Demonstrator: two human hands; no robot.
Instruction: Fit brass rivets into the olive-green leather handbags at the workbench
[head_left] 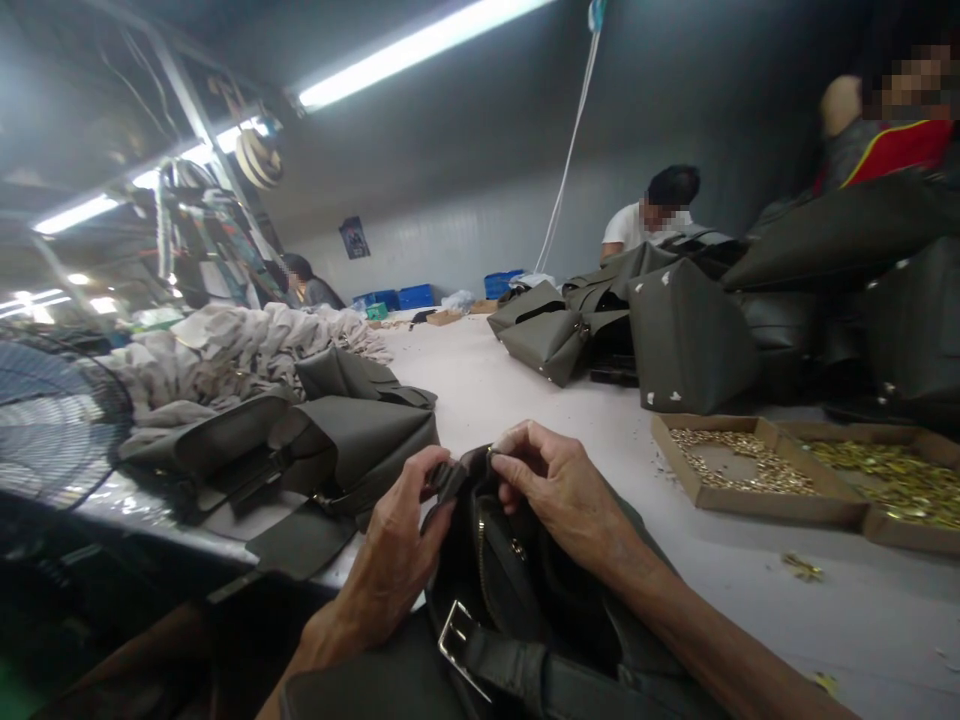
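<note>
A dark olive handbag (360, 670) lies open in front of me, its mouth facing up. My left hand (397, 540) is closed on the left part of the bag's top edge, pinching a strap piece. Fingertips of my right hand (555, 480) pinch the far rim of the same bag, where a small shiny spot shows. Between the hands a zipper (482, 560) with gold teeth runs down inside the bag. A silver buckle (459, 645) sits on a strap (555, 680) across the near side. Whether a small part is between my right fingertips is hidden.
Finished-looking olive bags (694, 335) are heaped at the right, with more bags (367, 440) at the left. Cardboard trays (757, 500) hold small metal pieces. Pale cloth (225, 350) is piled behind a fan (52, 420). A person (626, 225) sits across the white table (465, 360).
</note>
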